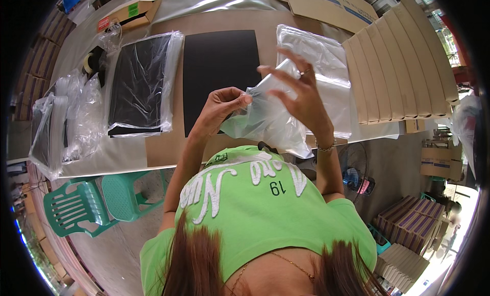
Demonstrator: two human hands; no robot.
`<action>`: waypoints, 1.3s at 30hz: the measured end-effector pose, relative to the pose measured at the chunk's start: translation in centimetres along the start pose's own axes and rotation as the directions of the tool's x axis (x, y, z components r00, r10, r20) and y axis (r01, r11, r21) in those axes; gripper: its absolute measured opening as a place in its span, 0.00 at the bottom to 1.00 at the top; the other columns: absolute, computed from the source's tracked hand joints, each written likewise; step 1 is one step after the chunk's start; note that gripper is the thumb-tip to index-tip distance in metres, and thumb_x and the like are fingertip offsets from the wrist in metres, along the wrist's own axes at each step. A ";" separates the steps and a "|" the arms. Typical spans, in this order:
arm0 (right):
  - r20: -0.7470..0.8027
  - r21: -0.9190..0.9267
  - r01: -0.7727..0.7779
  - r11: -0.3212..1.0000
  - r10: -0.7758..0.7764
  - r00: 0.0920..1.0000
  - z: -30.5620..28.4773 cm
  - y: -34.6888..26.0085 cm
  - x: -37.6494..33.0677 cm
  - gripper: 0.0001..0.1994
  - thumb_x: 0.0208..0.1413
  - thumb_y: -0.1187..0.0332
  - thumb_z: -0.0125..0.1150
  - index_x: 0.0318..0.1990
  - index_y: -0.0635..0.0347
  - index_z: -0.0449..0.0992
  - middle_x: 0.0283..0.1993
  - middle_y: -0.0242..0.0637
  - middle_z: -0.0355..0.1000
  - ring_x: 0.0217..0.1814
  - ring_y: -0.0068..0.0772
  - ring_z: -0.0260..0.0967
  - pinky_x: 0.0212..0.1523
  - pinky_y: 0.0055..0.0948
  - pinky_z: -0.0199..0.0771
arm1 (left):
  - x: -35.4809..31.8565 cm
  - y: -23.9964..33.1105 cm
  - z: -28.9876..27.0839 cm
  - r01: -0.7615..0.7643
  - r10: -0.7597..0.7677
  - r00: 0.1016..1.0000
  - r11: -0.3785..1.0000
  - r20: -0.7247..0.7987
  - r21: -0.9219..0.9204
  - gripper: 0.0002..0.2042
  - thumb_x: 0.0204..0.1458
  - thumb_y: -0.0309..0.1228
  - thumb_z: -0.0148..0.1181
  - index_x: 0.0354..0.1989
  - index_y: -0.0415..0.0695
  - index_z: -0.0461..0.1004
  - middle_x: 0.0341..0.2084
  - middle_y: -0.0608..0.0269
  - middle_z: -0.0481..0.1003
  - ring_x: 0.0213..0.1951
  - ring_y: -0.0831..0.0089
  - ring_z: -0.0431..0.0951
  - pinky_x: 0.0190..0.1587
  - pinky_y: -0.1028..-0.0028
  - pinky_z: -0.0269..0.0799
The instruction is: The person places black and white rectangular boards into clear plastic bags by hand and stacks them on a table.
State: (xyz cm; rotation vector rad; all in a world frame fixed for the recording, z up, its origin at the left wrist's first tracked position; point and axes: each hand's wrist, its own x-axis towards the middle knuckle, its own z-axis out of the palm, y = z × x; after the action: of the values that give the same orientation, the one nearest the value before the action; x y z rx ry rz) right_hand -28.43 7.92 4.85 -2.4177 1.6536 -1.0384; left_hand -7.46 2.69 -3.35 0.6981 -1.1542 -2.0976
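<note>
My left hand (222, 108) pinches the edge of a clear plastic bag (273, 123), which hangs crumpled in front of my chest. Close by on the right, my right hand (301, 94) is raised with its fingers spread, over the bag's other side. A flat black sheet (220, 66) lies on the table beyond my left hand. To its right rests a stack of clear plastic bags (329, 66), partly covered by my right hand. On the left, black sheets in clear plastic (138, 84) lie in a pile.
A row of folded cardboard boxes (398, 66) stands along the table's right side. At the far left are an open small carton (133, 13), a tape roll (93, 62) and crumpled plastic bags (84, 117). Green plastic chairs (76, 206) stand at the table's near left edge.
</note>
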 end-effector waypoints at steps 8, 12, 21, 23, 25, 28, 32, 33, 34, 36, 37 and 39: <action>-0.007 0.105 0.285 0.953 -0.286 0.958 1.6 -1.3 1.1 0.10 0.37 0.74 0.67 0.30 0.49 0.78 0.49 0.25 0.69 0.56 0.35 0.63 0.59 0.36 0.58 | -0.9 1.7 1.0 0.008 0.003 0.994 0.994 0.105 -0.107 0.08 0.47 0.31 0.65 0.32 0.43 0.73 0.26 0.69 0.75 0.27 0.87 0.73 0.29 0.88 0.69; -0.051 0.431 0.306 0.849 -0.315 0.948 1.5 -1.5 2.1 0.06 0.42 0.76 0.63 0.29 0.55 0.76 0.43 0.26 0.73 0.47 0.32 0.69 0.58 0.35 0.59 | -1.4 2.1 1.1 -0.013 0.023 0.997 0.991 0.071 -0.133 0.10 0.47 0.35 0.66 0.30 0.43 0.74 0.22 0.73 0.73 0.25 0.86 0.71 0.27 0.86 0.67; -0.120 0.870 -0.023 0.492 0.258 0.959 -1.0 0.8 0.5 0.06 0.56 0.73 0.56 0.40 0.62 0.68 0.31 0.27 0.67 0.29 0.12 0.62 0.30 0.15 0.66 | -3.2 3.0 -6.5 -0.173 0.253 0.873 0.960 -0.417 0.222 0.07 0.51 0.33 0.61 0.30 0.43 0.74 0.26 0.70 0.73 0.28 0.84 0.71 0.33 0.83 0.68; -0.062 0.793 -0.096 0.602 0.237 0.970 -0.7 1.0 0.6 0.06 0.57 0.73 0.55 0.40 0.62 0.68 0.31 0.27 0.67 0.29 0.12 0.61 0.30 0.15 0.65 | -3.4 3.5 -7.6 -0.080 0.452 0.704 0.818 -0.548 0.570 0.09 0.51 0.34 0.61 0.30 0.41 0.74 0.31 0.68 0.73 0.33 0.81 0.72 0.39 0.79 0.70; -0.006 0.755 -0.158 0.636 0.248 0.969 0.2 1.2 0.4 0.05 0.57 0.73 0.54 0.39 0.63 0.69 0.32 0.28 0.67 0.28 0.11 0.60 0.28 0.14 0.63 | -2.7 5.5 -3.5 -0.206 0.717 0.563 0.605 -0.412 0.769 0.11 0.51 0.35 0.61 0.34 0.39 0.73 0.35 0.66 0.73 0.38 0.77 0.72 0.45 0.75 0.67; 0.102 0.759 -0.226 0.611 0.231 0.968 2.1 -0.8 1.2 0.05 0.57 0.73 0.54 0.38 0.64 0.69 0.30 0.27 0.66 0.25 0.10 0.57 0.24 0.13 0.59 | -2.8 7.8 2.5 -0.309 0.731 0.674 0.153 0.103 0.939 0.16 0.51 0.34 0.60 0.43 0.36 0.70 0.41 0.62 0.71 0.47 0.74 0.68 0.54 0.68 0.60; 0.239 0.667 -0.343 0.661 0.246 0.939 2.7 -1.4 2.1 0.05 0.59 0.69 0.53 0.37 0.60 0.70 0.24 0.23 0.64 0.22 0.09 0.55 0.21 0.14 0.54 | -2.3 3.4 0.8 -0.451 0.317 0.881 0.334 0.352 0.828 0.15 0.56 0.34 0.53 0.47 0.37 0.68 0.42 0.62 0.72 0.45 0.73 0.71 0.53 0.70 0.62; 0.310 0.725 -0.405 0.556 0.262 0.914 3.7 -0.5 1.7 0.08 0.58 0.66 0.55 0.34 0.61 0.70 0.21 0.23 0.64 0.19 0.09 0.52 0.19 0.14 0.51 | -2.3 3.3 0.0 -0.329 0.222 0.944 0.677 0.243 0.658 0.14 0.57 0.34 0.51 0.46 0.37 0.68 0.42 0.62 0.72 0.45 0.72 0.71 0.53 0.70 0.62; 0.507 0.778 -0.492 0.391 0.073 0.859 3.3 0.6 0.9 0.09 0.57 0.64 0.56 0.34 0.61 0.71 0.21 0.23 0.64 0.19 0.09 0.53 0.19 0.14 0.51 | -2.4 3.4 -0.8 -0.146 0.085 0.982 0.911 0.171 0.386 0.14 0.59 0.34 0.49 0.46 0.37 0.68 0.43 0.62 0.72 0.45 0.72 0.72 0.53 0.70 0.63; 0.684 0.695 -0.714 0.087 -0.387 0.618 1.5 1.8 -0.7 0.13 0.56 0.59 0.58 0.33 0.61 0.71 0.22 0.25 0.66 0.19 0.10 0.54 0.18 0.14 0.50 | -3.0 5.2 -0.5 -0.090 0.088 0.995 0.995 0.054 0.040 0.13 0.61 0.35 0.42 0.48 0.41 0.67 0.40 0.62 0.73 0.43 0.70 0.74 0.51 0.69 0.69; 0.495 0.813 -0.580 -0.040 -0.477 0.727 1.7 2.4 -1.7 0.14 0.56 0.58 0.57 0.35 0.63 0.71 0.25 0.28 0.68 0.20 0.13 0.58 0.19 0.14 0.54 | -3.2 5.7 -0.3 -0.033 0.036 0.999 0.978 0.009 -0.207 0.13 0.61 0.35 0.41 0.49 0.42 0.67 0.38 0.61 0.73 0.43 0.70 0.75 0.50 0.69 0.71; 0.178 0.825 -0.400 -0.400 -0.486 0.855 1.8 2.6 -2.3 0.15 0.56 0.57 0.56 0.37 0.63 0.70 0.27 0.30 0.68 0.22 0.14 0.59 0.21 0.15 0.57 | -3.4 5.0 -2.8 0.121 -0.017 0.987 0.741 0.161 -0.660 0.15 0.62 0.35 0.40 0.52 0.42 0.64 0.37 0.59 0.73 0.40 0.71 0.76 0.47 0.70 0.76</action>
State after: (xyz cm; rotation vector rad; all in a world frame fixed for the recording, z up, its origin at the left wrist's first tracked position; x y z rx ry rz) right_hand -30.05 8.14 1.26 -1.0167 -0.1381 -0.8613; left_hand -1.91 1.68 0.17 0.2393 -0.3561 -2.4320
